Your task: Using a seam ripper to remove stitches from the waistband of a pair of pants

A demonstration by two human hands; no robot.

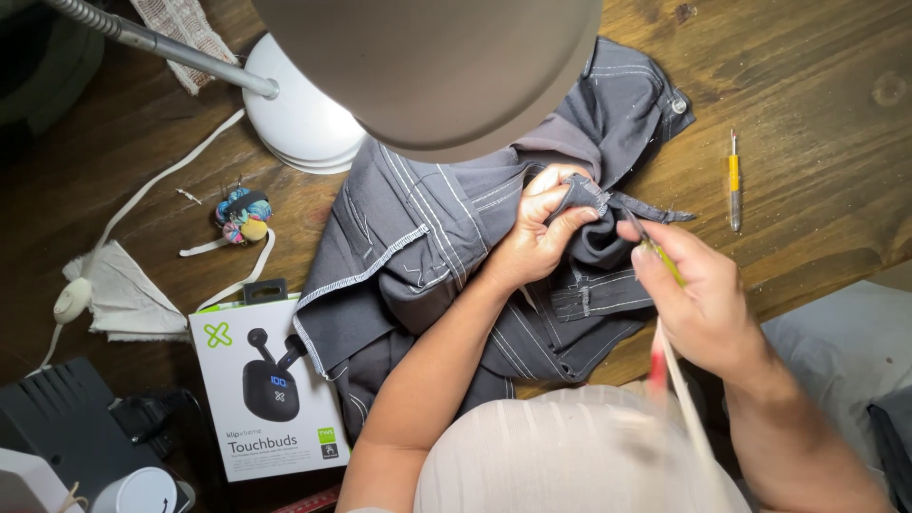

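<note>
While a fold of grey, white-stitched cotton garment (456,237) is pinched by the left hand (541,233), a slender yellow-handled tool (655,252), gripped by the right hand (703,304), is angled toward it from the right.

the left hand (543,233) pinches a bunched fold of the grey trousers (446,247), which have pale stitching and lie crumpled on the wooden worktop (817,66). the right hand (701,302) holds a thin yellow-green tool (654,249) with its tip at the pinched seam. a white strip (686,399) trails from that hand toward the body. a lamp shade (427,66) hangs over the cloth, its white base (299,119) just beside the trousers. a yellow pen-like tool (733,180) lies well apart to the right. a white earbud box (268,389), a small colourful pincushion (241,217) and a white cloth (128,299) lie to the left.
</note>
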